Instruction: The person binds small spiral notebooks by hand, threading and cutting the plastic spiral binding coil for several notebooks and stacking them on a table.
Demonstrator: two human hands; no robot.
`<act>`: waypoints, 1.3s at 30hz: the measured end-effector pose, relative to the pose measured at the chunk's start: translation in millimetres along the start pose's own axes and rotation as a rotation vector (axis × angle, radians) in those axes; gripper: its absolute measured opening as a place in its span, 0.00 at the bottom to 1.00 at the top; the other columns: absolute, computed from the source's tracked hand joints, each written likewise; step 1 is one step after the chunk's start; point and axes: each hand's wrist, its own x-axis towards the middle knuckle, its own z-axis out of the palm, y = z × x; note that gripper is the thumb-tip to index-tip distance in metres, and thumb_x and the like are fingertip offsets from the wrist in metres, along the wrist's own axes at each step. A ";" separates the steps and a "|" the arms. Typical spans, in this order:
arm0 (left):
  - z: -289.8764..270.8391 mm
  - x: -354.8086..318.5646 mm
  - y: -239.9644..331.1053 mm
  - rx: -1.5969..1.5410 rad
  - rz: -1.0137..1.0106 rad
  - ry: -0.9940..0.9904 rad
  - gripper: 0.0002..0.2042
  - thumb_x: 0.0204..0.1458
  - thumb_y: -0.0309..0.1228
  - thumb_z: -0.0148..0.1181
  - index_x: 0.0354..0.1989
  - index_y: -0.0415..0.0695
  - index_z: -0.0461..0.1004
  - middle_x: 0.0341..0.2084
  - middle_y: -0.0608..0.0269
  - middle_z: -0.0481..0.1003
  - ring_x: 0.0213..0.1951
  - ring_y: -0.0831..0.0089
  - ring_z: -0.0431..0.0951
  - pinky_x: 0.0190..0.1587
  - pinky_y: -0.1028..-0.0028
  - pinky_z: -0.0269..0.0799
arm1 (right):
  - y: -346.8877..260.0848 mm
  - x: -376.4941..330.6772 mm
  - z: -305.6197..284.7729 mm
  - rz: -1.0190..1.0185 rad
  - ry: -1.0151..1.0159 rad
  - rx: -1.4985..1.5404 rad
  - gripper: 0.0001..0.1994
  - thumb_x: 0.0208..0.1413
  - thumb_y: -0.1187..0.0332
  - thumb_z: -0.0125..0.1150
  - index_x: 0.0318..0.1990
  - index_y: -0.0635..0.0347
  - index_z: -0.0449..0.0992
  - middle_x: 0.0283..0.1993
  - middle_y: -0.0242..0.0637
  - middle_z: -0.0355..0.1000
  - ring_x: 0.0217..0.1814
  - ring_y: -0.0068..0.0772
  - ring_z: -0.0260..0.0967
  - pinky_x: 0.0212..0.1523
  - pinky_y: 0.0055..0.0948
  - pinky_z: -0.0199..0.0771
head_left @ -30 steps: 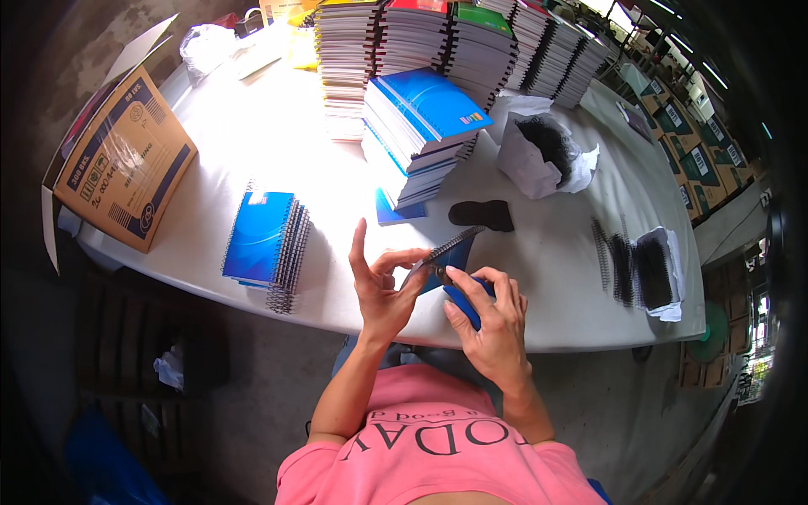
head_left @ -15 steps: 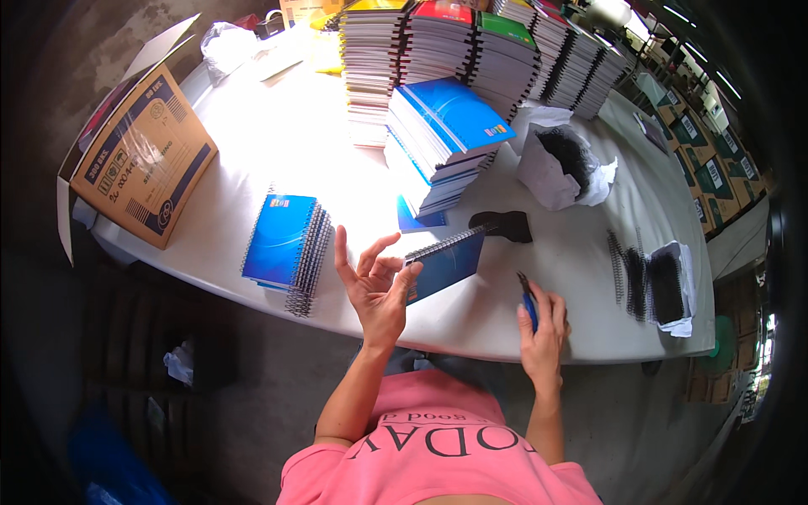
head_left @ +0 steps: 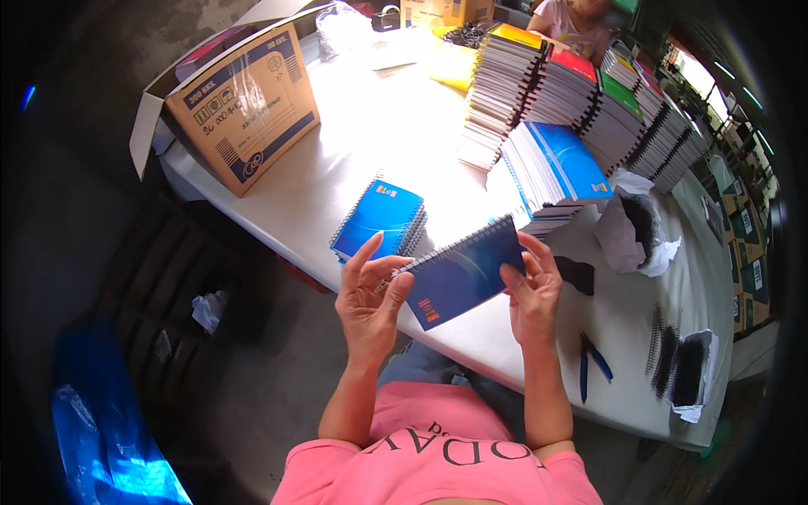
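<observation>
A blue spiral notebook is held up in front of me, above the near edge of the table, its wire coil along the upper side. My left hand pinches its left end near the coil, fingers partly spread. At the right end, my right hand grips the notebook between thumb and fingers. Pliers with blue handles lie on the table to the right of that hand, their handles apart. Just beyond my left hand sits a pile of blue coil-bound notebooks.
Blue-covered books are stacked past the held notebook, with tall yellow, red and green stacks behind. A cardboard box stands at the left. Wrapped black coils and loose coils lie at the right. Another person is across the table.
My right hand has let go of the pliers, now on the table, and taken hold of the notebook's right end. The view has turned, so the table sits further right.
</observation>
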 end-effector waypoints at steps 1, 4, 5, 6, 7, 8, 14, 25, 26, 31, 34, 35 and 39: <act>-11.5 4.9 5.6 0.072 0.018 0.044 0.28 0.50 0.25 0.64 0.61 0.42 0.61 0.34 0.63 0.77 0.39 0.79 0.75 0.46 0.78 0.68 | -1.9 13.6 13.9 -0.005 -0.029 -0.063 0.26 0.46 0.74 0.70 0.54 0.63 0.68 0.41 0.39 0.72 0.36 0.21 0.72 0.38 0.18 0.74; -34.3 22.6 13.3 0.310 0.075 0.140 0.25 0.50 0.28 0.65 0.58 0.43 0.66 0.31 0.65 0.77 0.36 0.80 0.75 0.45 0.77 0.67 | 7.0 61.7 53.1 0.021 -0.058 -0.102 0.19 0.47 0.70 0.70 0.47 0.63 0.73 0.40 0.41 0.72 0.36 0.24 0.73 0.34 0.19 0.74; -43.0 29.5 12.3 0.460 0.067 0.180 0.25 0.50 0.29 0.66 0.57 0.44 0.66 0.30 0.66 0.77 0.36 0.80 0.75 0.44 0.77 0.67 | 13.6 77.4 65.7 -0.016 -0.108 -0.207 0.17 0.47 0.69 0.70 0.45 0.63 0.75 0.41 0.41 0.72 0.35 0.25 0.73 0.34 0.20 0.74; -51.6 36.4 8.5 0.606 0.057 0.216 0.25 0.49 0.30 0.66 0.57 0.45 0.67 0.30 0.67 0.77 0.36 0.80 0.75 0.44 0.77 0.67 | 21.4 92.2 74.3 -0.057 -0.155 -0.314 0.15 0.47 0.68 0.70 0.42 0.63 0.77 0.41 0.41 0.73 0.34 0.25 0.73 0.33 0.22 0.74; -60.4 44.0 -1.7 0.765 0.106 0.218 0.24 0.50 0.35 0.65 0.56 0.47 0.68 0.34 0.65 0.76 0.41 0.76 0.74 0.44 0.77 0.66 | 35.6 109.6 75.0 -0.056 -0.221 -0.460 0.15 0.48 0.65 0.69 0.41 0.63 0.77 0.42 0.42 0.73 0.36 0.28 0.73 0.35 0.27 0.74; -70.0 46.6 -15.1 0.748 0.066 0.189 0.23 0.50 0.36 0.65 0.55 0.48 0.69 0.38 0.64 0.76 0.43 0.75 0.73 0.46 0.75 0.66 | 50.8 121.4 73.9 -0.050 -0.290 -0.604 0.15 0.48 0.63 0.68 0.40 0.62 0.78 0.42 0.42 0.73 0.38 0.31 0.74 0.38 0.32 0.74; -79.2 47.3 -49.9 0.287 -0.082 0.169 0.18 0.57 0.37 0.57 0.53 0.40 0.71 0.48 0.58 0.72 0.50 0.72 0.71 0.55 0.74 0.63 | 79.0 117.3 80.1 -0.153 -0.259 -0.817 0.19 0.55 0.55 0.58 0.46 0.60 0.76 0.49 0.47 0.72 0.55 0.45 0.67 0.55 0.36 0.65; -105.7 48.3 -52.5 0.329 0.094 0.199 0.26 0.59 0.47 0.50 0.59 0.40 0.63 0.56 0.56 0.68 0.60 0.68 0.64 0.60 0.66 0.56 | -70.1 84.8 39.1 -0.984 0.174 -1.570 0.21 0.53 0.63 0.61 0.55 0.48 0.70 0.57 0.36 0.62 0.60 0.39 0.60 0.57 0.44 0.57; -107.0 46.2 -41.5 0.384 0.115 0.235 0.27 0.60 0.48 0.49 0.60 0.41 0.62 0.57 0.56 0.67 0.61 0.68 0.62 0.61 0.65 0.55 | -94.5 91.1 22.5 -1.003 0.289 -1.563 0.20 0.53 0.61 0.61 0.54 0.50 0.71 0.54 0.38 0.66 0.57 0.41 0.63 0.53 0.39 0.62; -57.7 46.8 -9.5 0.350 0.228 0.291 0.20 0.60 0.40 0.51 0.56 0.41 0.66 0.57 0.55 0.67 0.61 0.67 0.64 0.62 0.65 0.55 | -130.2 137.0 -107.6 -0.020 0.090 -1.197 0.25 0.50 0.52 0.65 0.44 0.67 0.76 0.40 0.43 0.75 0.44 0.35 0.72 0.47 0.31 0.69; -33.4 40.0 0.8 0.412 0.335 0.196 0.18 0.57 0.32 0.56 0.54 0.41 0.67 0.54 0.55 0.68 0.60 0.64 0.64 0.62 0.64 0.56 | -126.7 135.9 -98.0 0.075 0.044 -1.023 0.20 0.48 0.56 0.68 0.37 0.68 0.78 0.32 0.39 0.77 0.40 0.26 0.72 0.45 0.27 0.68; -22.2 37.2 3.4 0.445 0.376 0.154 0.18 0.57 0.32 0.56 0.54 0.41 0.68 0.53 0.55 0.68 0.60 0.63 0.64 0.62 0.63 0.57 | -126.5 132.0 -93.5 -0.020 0.106 -1.090 0.19 0.49 0.57 0.68 0.36 0.68 0.78 0.31 0.37 0.77 0.37 0.25 0.72 0.41 0.26 0.69; 32.7 21.1 11.0 0.366 0.344 -0.047 0.22 0.55 0.30 0.58 0.59 0.39 0.63 0.52 0.53 0.68 0.59 0.61 0.65 0.60 0.62 0.57 | -140.5 100.5 -57.4 -0.449 0.270 -1.161 0.11 0.52 0.65 0.65 0.31 0.66 0.76 0.28 0.33 0.76 0.26 0.21 0.73 0.26 0.23 0.70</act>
